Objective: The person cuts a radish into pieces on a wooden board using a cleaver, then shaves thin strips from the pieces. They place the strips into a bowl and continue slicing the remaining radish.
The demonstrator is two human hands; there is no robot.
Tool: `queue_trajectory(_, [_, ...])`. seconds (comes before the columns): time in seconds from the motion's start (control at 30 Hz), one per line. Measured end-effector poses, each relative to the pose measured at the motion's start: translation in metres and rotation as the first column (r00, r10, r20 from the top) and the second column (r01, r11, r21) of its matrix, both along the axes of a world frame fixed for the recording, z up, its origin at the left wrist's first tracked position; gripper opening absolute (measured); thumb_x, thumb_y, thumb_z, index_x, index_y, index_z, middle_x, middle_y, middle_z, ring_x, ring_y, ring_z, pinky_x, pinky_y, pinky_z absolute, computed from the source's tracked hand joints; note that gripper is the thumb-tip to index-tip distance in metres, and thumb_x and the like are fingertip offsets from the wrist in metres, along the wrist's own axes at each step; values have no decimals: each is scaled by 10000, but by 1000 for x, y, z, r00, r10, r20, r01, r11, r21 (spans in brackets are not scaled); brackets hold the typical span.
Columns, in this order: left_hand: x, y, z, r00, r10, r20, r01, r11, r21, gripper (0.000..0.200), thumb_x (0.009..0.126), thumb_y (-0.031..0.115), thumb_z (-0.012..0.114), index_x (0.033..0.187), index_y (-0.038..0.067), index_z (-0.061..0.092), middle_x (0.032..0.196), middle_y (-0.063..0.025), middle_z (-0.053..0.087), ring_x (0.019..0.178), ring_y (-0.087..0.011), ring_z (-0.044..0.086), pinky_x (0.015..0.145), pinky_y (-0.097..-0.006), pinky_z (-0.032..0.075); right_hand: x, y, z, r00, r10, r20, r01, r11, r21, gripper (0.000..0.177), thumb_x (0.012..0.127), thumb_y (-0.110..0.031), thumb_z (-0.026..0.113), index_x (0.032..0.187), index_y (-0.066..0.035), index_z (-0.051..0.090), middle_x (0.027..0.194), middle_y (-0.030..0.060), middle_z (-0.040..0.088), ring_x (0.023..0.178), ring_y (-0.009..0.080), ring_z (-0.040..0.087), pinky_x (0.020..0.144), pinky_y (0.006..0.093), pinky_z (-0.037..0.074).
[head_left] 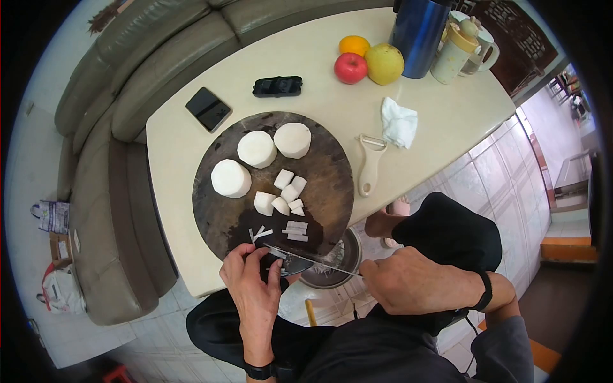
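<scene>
My right hand (408,281) is closed around the handle of a knife (306,263), whose blade points left over the near edge of a round, dark chopping board (332,172). At the blade's tip, the bent fingers and thumb of my left hand (250,281) close on thin white radish slices, partly hidden by the fingers. Just beyond lie white radish strips (260,233) and a small row of flat slices (296,230). Several radish chunks (263,203) sit mid-board. Three thick peeled radish rounds (231,178) stand at its far left.
A peeler (371,165) and a white cloth (399,122) lie right of the board. Behind it are a phone (208,109), a black object (277,86), fruit (385,64) and a blue flask (418,38). A metal bowl (354,255) stands below the table edge.
</scene>
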State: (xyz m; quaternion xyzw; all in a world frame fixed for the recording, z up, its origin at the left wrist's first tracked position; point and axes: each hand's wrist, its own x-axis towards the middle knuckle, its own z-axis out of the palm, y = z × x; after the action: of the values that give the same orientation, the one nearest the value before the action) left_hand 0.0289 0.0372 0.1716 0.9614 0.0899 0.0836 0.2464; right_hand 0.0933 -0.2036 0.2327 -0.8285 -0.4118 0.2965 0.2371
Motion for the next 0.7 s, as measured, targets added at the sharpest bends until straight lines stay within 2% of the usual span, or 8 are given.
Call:
queue_trajectory(0.1, [-6, -2, 0, 994, 62, 84, -64, 998, 19, 278, 713, 66, 746, 979, 25, 676, 1060, -110, 544, 1035, -309, 498, 912, -400, 354, 1, 1, 1, 1000, 11, -4, -11, 1000, -15, 262, 700, -50, 585, 909, 93, 517, 633, 206, 606, 612, 390, 636, 543, 464, 493])
queue_trajectory(0.27, [-10, 5, -5, 990, -88, 112, 77, 991, 106, 250, 723, 60, 736, 971, 61, 709, 1046, -105, 556, 1021, -301, 509, 912, -412, 349, -1, 3, -2, 1000, 14, -5, -14, 1000, -18, 274, 682, -50, 608, 898, 90, 513, 642, 208, 609, 616, 394, 638, 544, 461, 498])
queue_trajectory(0.7, [-9, 5, -8, 985, -121, 125, 98, 980, 174, 224, 712, 60, 740, 931, 51, 694, 1045, -98, 553, 1025, -307, 513, 914, -435, 345, -9, 13, -4, 999, 10, -46, -13, 998, -66, 271, 681, -56, 630, 882, 90, 521, 656, 213, 617, 635, 384, 651, 562, 445, 513])
